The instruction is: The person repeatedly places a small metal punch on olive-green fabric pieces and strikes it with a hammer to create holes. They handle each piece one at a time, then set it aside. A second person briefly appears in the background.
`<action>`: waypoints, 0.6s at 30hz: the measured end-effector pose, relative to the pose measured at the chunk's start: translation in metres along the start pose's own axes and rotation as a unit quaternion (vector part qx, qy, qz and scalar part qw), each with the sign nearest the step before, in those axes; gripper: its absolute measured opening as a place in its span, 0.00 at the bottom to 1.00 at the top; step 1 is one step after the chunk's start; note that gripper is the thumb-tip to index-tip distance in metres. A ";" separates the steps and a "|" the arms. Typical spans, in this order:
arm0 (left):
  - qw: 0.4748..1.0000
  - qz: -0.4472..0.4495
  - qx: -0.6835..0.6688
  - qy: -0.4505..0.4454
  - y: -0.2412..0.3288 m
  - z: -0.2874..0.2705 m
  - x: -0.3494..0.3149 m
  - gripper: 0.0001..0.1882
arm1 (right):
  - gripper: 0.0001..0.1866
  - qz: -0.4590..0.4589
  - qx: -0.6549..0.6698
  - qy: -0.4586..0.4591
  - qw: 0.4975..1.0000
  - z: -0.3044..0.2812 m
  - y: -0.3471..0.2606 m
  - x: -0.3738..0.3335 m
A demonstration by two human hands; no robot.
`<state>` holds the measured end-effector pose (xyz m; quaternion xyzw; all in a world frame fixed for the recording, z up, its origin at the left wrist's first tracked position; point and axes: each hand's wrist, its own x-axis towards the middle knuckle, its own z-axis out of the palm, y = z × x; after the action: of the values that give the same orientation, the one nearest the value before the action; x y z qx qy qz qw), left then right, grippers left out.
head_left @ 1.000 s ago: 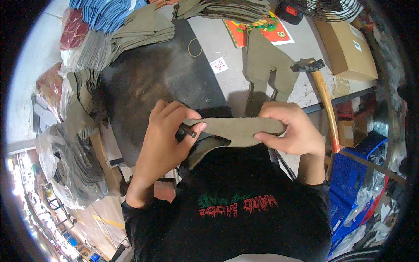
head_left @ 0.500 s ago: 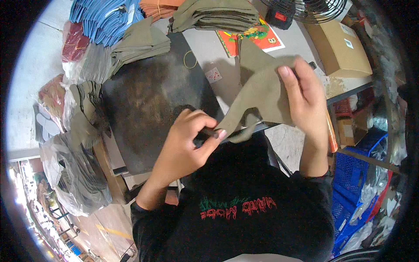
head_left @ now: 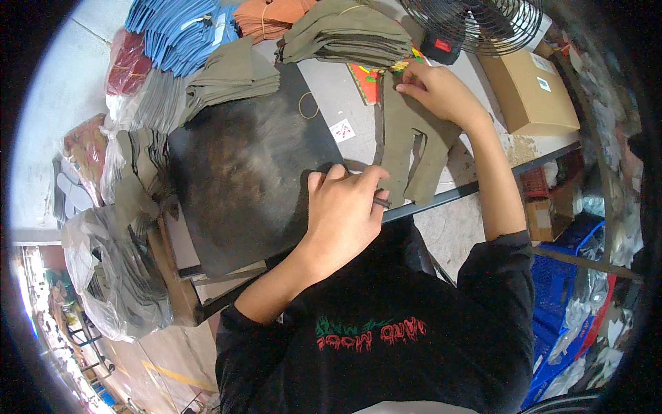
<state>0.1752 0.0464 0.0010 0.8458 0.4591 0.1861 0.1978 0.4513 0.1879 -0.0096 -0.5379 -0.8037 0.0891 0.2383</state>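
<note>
Olive-green cut fabric pieces (head_left: 431,148) lie flat on the table, overlapping, with a slot in the near part. Over their far end is my right hand (head_left: 441,93), its thumb and fingers curved and apart, resting on the cloth. My left hand (head_left: 345,217) is closed at the near left edge of the pieces, beside a black mat (head_left: 241,165). It grips a thin dark stick-like tool (head_left: 381,202); most of this is hidden by the fingers.
Olive fabric stacks (head_left: 345,34) stand at the back, with blue (head_left: 179,34) and orange bundles (head_left: 274,17) beside them. A cardboard box (head_left: 527,93) and a black wire fan guard (head_left: 476,24) are at the far right. Plastic-wrapped fabric (head_left: 121,276) hangs at the left.
The olive piece I held up between both hands now lies on the table. My right hand has moved farther away and left; my left hand has moved right with the dark tool.
</note>
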 end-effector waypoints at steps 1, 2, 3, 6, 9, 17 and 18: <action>1.000 0.013 0.001 -0.005 -0.001 -0.001 -0.001 0.17 | 0.16 0.006 -0.021 0.012 1.000 0.000 -0.004 -0.003; 1.000 0.027 0.003 -0.011 -0.003 -0.003 -0.002 0.17 | 0.16 0.012 -0.039 0.027 0.999 -0.001 -0.007 -0.008; 0.999 0.040 0.002 -0.020 -0.005 -0.004 -0.002 0.17 | 0.16 0.016 -0.052 0.040 0.998 -0.001 -0.011 -0.012; 0.996 0.074 -0.016 -0.040 -0.009 -0.011 -0.005 0.17 | 0.12 0.046 -0.128 0.011 0.991 -0.005 -0.017 -0.027; 0.988 0.113 -0.049 -0.096 -0.017 -0.025 -0.007 0.16 | 0.11 0.040 -0.132 0.031 0.990 0.000 -0.024 -0.040; 0.952 0.131 0.066 0.267 -0.116 -0.117 0.027 0.18 | 0.11 0.057 -0.270 0.052 0.960 0.016 -0.033 -0.050; 0.951 0.130 0.061 0.274 -0.133 -0.129 0.038 0.17 | 0.11 0.059 -0.270 0.049 0.960 0.016 -0.034 -0.050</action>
<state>0.0374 0.1667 0.0487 0.8250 0.3923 0.4067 -0.0132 0.4309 0.1308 -0.0239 -0.6320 -0.7524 -0.1435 0.1173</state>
